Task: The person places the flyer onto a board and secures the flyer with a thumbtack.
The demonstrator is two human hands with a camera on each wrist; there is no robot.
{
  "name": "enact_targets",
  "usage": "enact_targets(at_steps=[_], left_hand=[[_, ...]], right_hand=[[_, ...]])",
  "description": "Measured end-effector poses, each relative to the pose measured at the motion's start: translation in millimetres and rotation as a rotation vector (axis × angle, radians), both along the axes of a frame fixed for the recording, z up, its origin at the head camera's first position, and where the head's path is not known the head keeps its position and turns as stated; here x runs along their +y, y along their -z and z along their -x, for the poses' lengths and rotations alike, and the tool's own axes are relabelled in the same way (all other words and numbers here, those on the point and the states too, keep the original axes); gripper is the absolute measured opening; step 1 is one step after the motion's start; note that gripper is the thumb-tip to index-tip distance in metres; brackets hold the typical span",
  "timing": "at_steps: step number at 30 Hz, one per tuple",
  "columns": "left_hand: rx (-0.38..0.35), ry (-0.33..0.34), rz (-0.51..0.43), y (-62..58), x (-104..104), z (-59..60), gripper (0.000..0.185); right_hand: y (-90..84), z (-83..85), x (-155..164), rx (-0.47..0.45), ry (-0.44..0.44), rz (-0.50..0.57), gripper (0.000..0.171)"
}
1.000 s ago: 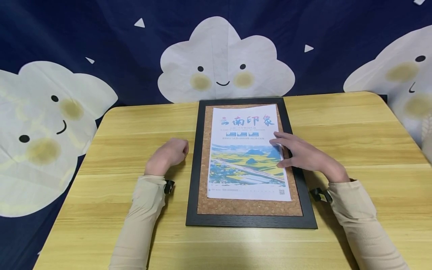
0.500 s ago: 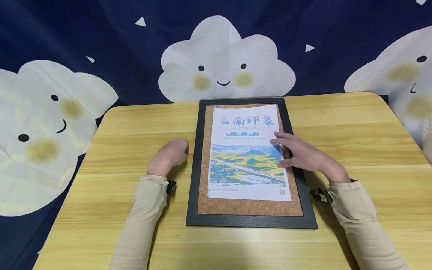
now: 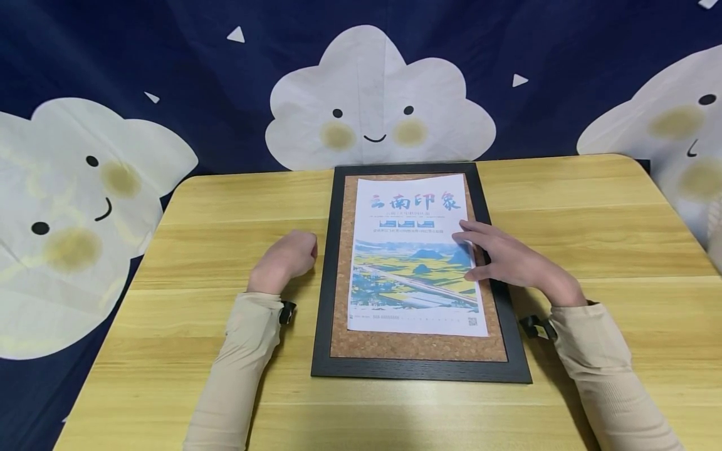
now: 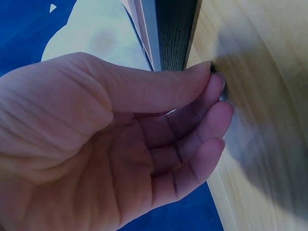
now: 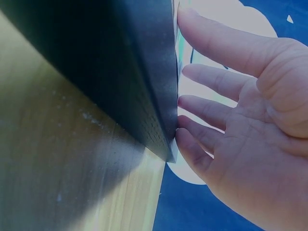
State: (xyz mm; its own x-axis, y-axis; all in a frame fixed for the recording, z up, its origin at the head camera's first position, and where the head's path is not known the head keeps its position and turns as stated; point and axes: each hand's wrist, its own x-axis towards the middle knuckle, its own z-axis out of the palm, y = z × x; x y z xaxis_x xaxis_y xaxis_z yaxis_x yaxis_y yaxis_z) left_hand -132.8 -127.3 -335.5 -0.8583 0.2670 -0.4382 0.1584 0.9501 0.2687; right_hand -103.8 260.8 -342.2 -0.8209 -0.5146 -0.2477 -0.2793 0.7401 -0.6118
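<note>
A printed poster [image 3: 414, 257] with a landscape and Chinese lettering lies on a cork board [image 3: 417, 346] set in a black frame [image 3: 420, 368]. My left hand [image 3: 286, 260] is beside the frame's left side, on the table. In the left wrist view its fingers [image 4: 202, 159] curl in and the thumb tip meets the index finger; a small dark spot shows there, and I cannot tell whether it is an object or shadow. My right hand [image 3: 510, 255] reaches over the frame's right side, its spread fingertips on the poster's right edge. The right palm faces the frame.
The frame lies on a light wood table [image 3: 225, 207], its top end by the table's far edge. Behind hangs a dark blue cloth [image 3: 536, 37] printed with smiling clouds. A black wrist camera [image 3: 537, 327] sits under the right sleeve cuff, another under the left.
Both hands and the poster hold nearly the same place. The whole head view has shifted very slightly.
</note>
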Motion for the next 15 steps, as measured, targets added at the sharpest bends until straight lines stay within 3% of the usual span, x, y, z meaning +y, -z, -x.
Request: enact_targets(at_steps=[8, 15], left_hand=[[0.027, 0.006, -0.042, -3.2, -0.8, -1.8, 0.018], [0.149, 0.027, -0.077, -12.0, -1.4, -2.8, 0.018]], right_hand=[[-0.5, 0.8, -0.6, -0.002, -0.002, -0.001, 0.071], [-0.6, 0.6, -0.7, -0.004, 0.001, 0.000, 0.071]])
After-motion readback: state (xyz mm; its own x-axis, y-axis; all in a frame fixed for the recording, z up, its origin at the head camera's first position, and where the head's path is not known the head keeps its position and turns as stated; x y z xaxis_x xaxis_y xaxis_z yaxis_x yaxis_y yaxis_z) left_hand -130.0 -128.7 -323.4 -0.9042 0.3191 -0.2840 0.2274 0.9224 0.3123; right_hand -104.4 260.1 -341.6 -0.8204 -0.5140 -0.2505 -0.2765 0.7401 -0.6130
